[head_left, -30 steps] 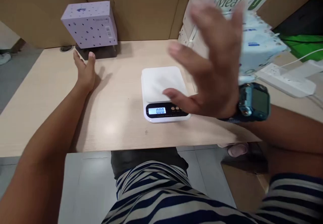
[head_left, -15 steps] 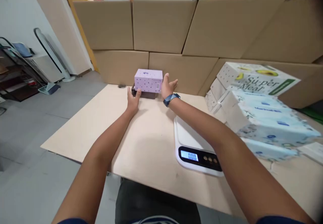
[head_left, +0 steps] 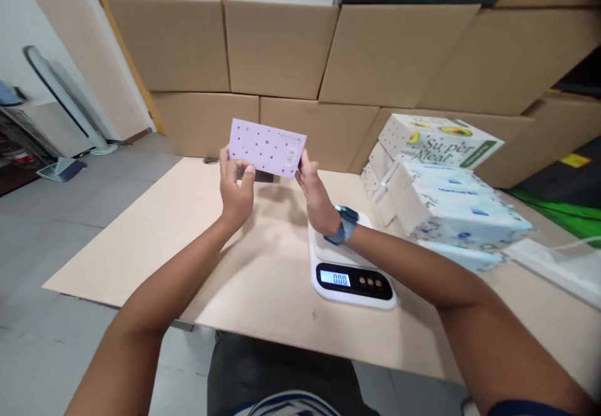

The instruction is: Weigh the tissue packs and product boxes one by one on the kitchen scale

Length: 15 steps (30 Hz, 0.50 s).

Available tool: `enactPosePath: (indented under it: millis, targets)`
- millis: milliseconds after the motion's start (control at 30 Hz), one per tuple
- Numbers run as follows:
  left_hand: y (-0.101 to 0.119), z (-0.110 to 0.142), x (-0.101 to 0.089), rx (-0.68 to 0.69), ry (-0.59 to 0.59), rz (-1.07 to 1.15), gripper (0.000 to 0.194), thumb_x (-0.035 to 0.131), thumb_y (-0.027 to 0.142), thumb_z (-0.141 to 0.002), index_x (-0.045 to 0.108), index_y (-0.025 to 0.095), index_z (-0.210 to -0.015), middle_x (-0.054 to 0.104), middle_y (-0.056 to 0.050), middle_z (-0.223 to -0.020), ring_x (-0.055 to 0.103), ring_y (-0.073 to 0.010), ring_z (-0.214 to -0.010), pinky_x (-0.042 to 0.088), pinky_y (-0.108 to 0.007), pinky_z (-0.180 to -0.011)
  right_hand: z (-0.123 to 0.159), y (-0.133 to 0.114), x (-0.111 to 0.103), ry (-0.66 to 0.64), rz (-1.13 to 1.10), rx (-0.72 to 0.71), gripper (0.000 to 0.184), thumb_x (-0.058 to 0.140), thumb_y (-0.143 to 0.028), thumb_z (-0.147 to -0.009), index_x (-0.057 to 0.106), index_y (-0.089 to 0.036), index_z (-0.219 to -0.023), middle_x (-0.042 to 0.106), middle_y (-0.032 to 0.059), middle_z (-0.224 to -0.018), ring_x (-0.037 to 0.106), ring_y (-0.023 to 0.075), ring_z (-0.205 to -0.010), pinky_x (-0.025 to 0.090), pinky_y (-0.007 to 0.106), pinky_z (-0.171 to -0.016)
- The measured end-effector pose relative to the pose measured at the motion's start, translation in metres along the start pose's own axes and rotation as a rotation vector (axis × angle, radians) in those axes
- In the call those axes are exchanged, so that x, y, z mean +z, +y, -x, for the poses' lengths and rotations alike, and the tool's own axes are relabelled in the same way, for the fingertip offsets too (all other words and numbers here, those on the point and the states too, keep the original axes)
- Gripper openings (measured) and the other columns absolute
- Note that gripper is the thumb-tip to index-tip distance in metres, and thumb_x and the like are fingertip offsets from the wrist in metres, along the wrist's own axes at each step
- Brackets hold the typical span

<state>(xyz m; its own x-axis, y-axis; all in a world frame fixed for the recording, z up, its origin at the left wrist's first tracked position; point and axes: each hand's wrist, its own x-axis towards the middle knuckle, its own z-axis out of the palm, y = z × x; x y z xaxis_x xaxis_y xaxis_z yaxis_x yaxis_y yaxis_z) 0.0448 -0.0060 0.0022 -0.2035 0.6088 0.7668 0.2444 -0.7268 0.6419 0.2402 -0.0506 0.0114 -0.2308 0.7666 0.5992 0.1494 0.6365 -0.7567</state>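
Observation:
A lilac box [head_left: 265,148] with small dark dots and a barcode label is held up and tilted above the table. My left hand [head_left: 236,191] grips its left end, thumb on the near face and fingers behind. Against its right end rests my right hand [head_left: 317,194], fingers extended along the edge and wearing a wrist band. Partly hidden behind the box, a dark flat item [head_left: 263,177] lies on the table. Below my right wrist stands a white digital scale [head_left: 352,281], its lit display reading 0.00.
Stacked white cartons [head_left: 441,137] with avocado pictures stand at the right. Blue-and-white tissue packs [head_left: 469,206] are piled in front of them. A wall of brown cardboard boxes [head_left: 282,47] borders the table's [head_left: 141,241] back edge. A white power strip [head_left: 554,272] lies far right.
The lilac box has been lifted off the dark item, brought nearer and tilted so its dotted face shows. My left hand has closed on it. The view has shifted right.

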Motion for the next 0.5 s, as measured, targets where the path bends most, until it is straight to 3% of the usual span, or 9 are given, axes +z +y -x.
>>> enactPosePath:
  millis: [100, 167, 233, 333, 400, 500]
  targets:
    - [0.039, 0.043, -0.018, 0.178, -0.185, 0.072, 0.045, 0.061, 0.069, -0.104, 0.067, 0.025, -0.103, 0.053, -0.011, -0.161, 0.051, -0.0342, -0.158, 0.049, -0.057, -0.129, 0.078, -0.024, -0.038, -0.105, 0.061, -0.161, 0.108, 0.019, -0.098, -0.097, -0.012, -0.039, -0.182, -0.015, -0.0096, -0.192, -0.008, 0.0283, -0.181, 0.006, 0.057, -0.15]
    - [0.06, 0.075, -0.035, 0.152, -0.432, 0.17, 0.03, 0.062, 0.055, -0.109, 0.067, 0.028, -0.121, 0.038, -0.01, -0.179, 0.042, -0.0357, -0.17, 0.052, -0.059, -0.13, 0.123, -0.035, -0.063, -0.143, 0.204, -0.258, 0.118, 0.02, -0.104, -0.091, -0.008, -0.036, -0.183, -0.016, -0.0104, -0.191, -0.012, 0.0338, -0.18, 0.004, 0.06, -0.149]
    - [0.073, 0.099, -0.049, 0.095, -0.713, 0.193, 0.045, 0.061, 0.055, -0.111, 0.058, 0.034, -0.15, 0.02, -0.01, -0.19, 0.03, -0.0371, -0.177, 0.042, -0.065, -0.138, 0.154, -0.038, -0.086, -0.129, 0.37, -0.343, 0.118, 0.021, -0.102, -0.092, -0.001, -0.032, -0.184, -0.01, -0.0086, -0.193, -0.005, 0.0359, -0.181, 0.01, 0.059, -0.149]
    - [0.079, 0.111, -0.052, 0.086, -1.035, 0.214, 0.085, 0.058, 0.071, -0.107, 0.025, 0.04, -0.179, 0.002, -0.006, -0.195, 0.019, -0.0369, -0.181, 0.034, -0.064, -0.143, 0.182, -0.028, -0.117, -0.046, 0.509, -0.392, 0.108, 0.023, -0.094, -0.1, 0.006, -0.028, -0.184, 0.004, -0.0054, -0.194, 0.012, 0.0315, -0.181, 0.021, 0.05, -0.149]
    - [0.078, 0.11, -0.045, 0.084, -1.157, 0.254, 0.096, 0.055, 0.079, -0.104, 0.013, 0.043, -0.182, -0.001, -0.004, -0.195, 0.016, -0.037, -0.181, 0.039, -0.063, -0.141, 0.195, -0.016, -0.131, 0.024, 0.493, -0.3, 0.103, 0.027, -0.09, -0.103, 0.014, -0.029, -0.184, 0.017, -0.0012, -0.193, 0.024, 0.0302, -0.179, 0.029, 0.048, -0.147]
    - [0.08, 0.111, -0.031, 0.02, -1.229, 0.3, 0.1, 0.057, 0.079, -0.103, 0.009, 0.043, -0.183, 0.01, -0.006, -0.194, 0.025, -0.0399, -0.178, 0.043, -0.065, -0.138, 0.21, 0.003, -0.143, 0.197, 0.368, -0.063, 0.095, 0.038, -0.089, -0.101, 0.03, -0.038, -0.18, 0.041, 0.0048, -0.185, 0.051, 0.0323, -0.166, 0.053, 0.053, -0.133]
